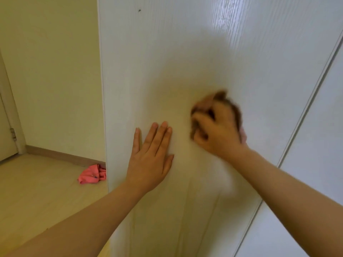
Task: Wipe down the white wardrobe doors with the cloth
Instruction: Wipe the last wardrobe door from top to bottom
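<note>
Two bare hands meet one white wardrobe door (167, 62), whose wood-grain face fills most of the head view. The left hand (150, 160) lies flat against the panel near its left edge, fingers straight and close together, thumb spread out to the right; it grasps nothing and only presses on the surface. The right hand (217, 130) is just beside it, nearer the middle of the panel, and is blurred. Its fingers are curled tight round a bunched brown cloth (220, 98), which bulges out above the knuckles and touches the door. A small pinkish patch shows at the right side of that hand; what it is cannot be told.

Along the panel's right edge runs a narrow seam (304, 115), and past it stands a second door (319, 145), also white. A dark speck (139, 10) sits close to the top edge of the first panel.

Left of the wardrobe, a crumpled pink rag (91, 175) lies on the pale wooden floor (37, 191), touching the wardrobe's lower left corner. Behind it a brown skirting board (61, 154) runs along the foot of a cream wall (52, 71). At the far left edge stands a room door (5, 145) with a metal hinge (12, 133).
</note>
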A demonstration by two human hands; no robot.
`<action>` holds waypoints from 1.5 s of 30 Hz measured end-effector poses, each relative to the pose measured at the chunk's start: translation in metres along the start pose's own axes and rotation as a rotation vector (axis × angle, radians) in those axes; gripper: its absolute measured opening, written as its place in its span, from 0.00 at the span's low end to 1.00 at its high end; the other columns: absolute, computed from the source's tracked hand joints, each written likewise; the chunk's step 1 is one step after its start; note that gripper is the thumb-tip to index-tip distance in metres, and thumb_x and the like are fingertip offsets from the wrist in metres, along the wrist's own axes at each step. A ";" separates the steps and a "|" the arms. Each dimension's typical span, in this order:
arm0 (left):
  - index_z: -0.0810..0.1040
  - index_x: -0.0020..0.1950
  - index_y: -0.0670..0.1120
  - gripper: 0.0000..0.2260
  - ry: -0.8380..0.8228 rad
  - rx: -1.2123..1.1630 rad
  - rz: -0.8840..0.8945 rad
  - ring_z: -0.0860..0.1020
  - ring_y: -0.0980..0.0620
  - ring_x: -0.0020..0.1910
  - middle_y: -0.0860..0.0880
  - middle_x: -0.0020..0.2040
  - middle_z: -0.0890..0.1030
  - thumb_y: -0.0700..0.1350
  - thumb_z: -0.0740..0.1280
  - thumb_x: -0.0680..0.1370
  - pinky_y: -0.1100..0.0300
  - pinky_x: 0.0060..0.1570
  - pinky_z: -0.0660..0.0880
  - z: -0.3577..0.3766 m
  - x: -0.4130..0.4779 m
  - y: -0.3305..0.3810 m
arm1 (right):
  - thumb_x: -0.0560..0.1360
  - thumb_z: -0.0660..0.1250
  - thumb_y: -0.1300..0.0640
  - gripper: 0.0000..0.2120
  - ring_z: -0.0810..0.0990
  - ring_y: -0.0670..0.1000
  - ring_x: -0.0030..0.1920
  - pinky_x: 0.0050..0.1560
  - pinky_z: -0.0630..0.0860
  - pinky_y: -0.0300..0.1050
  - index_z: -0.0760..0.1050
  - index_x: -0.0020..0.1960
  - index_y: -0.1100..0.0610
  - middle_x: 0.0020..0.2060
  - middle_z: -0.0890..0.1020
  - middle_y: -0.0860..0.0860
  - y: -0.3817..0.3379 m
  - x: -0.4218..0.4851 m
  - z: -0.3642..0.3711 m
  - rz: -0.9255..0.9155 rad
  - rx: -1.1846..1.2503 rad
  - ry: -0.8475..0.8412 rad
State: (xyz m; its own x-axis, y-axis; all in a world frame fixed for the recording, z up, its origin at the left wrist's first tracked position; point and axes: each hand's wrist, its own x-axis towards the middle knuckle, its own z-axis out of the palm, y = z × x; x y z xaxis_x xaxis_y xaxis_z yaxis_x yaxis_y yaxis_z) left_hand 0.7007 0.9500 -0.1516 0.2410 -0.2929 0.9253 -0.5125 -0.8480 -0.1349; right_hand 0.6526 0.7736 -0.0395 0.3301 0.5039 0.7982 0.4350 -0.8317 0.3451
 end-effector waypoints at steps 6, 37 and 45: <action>0.58 0.74 0.41 0.25 -0.018 0.010 0.005 0.45 0.52 0.77 0.45 0.75 0.61 0.52 0.53 0.80 0.41 0.72 0.49 0.003 -0.002 -0.003 | 0.76 0.54 0.63 0.16 0.69 0.57 0.59 0.68 0.59 0.42 0.70 0.60 0.69 0.60 0.75 0.62 -0.028 -0.020 0.045 -0.097 -0.105 0.098; 0.58 0.73 0.38 0.25 -0.171 0.137 -0.215 0.60 0.46 0.72 0.42 0.73 0.59 0.40 0.53 0.75 0.43 0.71 0.49 -0.015 -0.084 -0.084 | 0.72 0.61 0.62 0.25 0.65 0.52 0.62 0.71 0.46 0.35 0.65 0.67 0.68 0.63 0.73 0.64 -0.105 0.034 0.117 0.052 0.116 0.058; 0.55 0.75 0.38 0.28 -0.245 0.169 -0.165 0.56 0.45 0.75 0.41 0.75 0.57 0.41 0.54 0.74 0.42 0.72 0.52 -0.001 -0.135 -0.081 | 0.80 0.57 0.55 0.11 0.74 0.31 0.50 0.46 0.69 0.26 0.68 0.57 0.40 0.49 0.73 0.35 -0.146 -0.107 0.153 0.131 0.602 -0.600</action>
State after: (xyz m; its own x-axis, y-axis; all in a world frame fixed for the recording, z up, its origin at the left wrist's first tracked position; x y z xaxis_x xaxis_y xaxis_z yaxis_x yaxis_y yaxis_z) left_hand 0.7091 1.0586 -0.2652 0.5108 -0.2259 0.8295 -0.3115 -0.9479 -0.0664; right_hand 0.6824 0.8770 -0.2507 0.7222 0.5916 0.3584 0.6765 -0.7122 -0.1875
